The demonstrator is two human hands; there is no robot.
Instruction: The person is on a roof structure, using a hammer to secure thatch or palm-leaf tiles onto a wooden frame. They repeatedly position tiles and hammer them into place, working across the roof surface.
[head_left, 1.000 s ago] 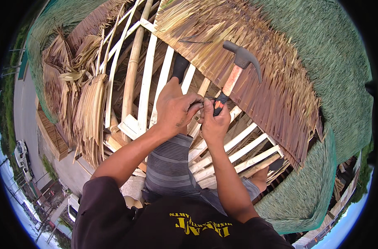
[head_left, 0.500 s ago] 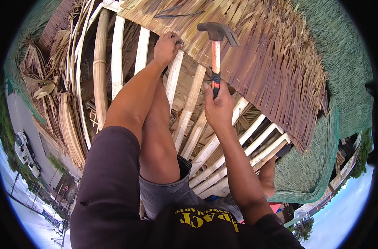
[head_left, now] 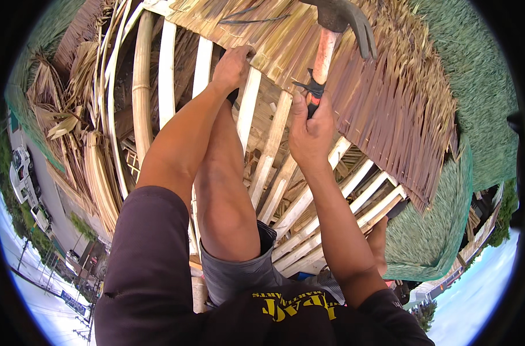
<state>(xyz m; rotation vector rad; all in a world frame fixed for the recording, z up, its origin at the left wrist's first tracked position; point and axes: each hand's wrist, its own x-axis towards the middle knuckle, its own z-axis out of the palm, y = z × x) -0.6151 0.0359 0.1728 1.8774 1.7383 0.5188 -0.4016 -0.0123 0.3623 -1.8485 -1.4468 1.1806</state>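
Observation:
My right hand is wrapped round the lower end of a claw hammer. Its handle is worn orange with black tape, and the dark head is raised over the thatch, partly cut off by the upper rim. My left hand is closed at the lower edge of a brown palm-leaf thatch panel, by the top of a pale wooden slat. Its fingertips press together there; whether they hold anything small is hidden. A dark strip lies on the panel above.
Pale slats and a bamboo pole form an open roof frame under me, with gaps between. Loose dry leaves hang at the left. Green-netted thatch lies at the right. Far below left is a road with vehicles.
The hammer has risen and tilted to the right, its head now nearer the upper rim. My right hand has shifted slightly right; my left hand stays at the panel's edge.

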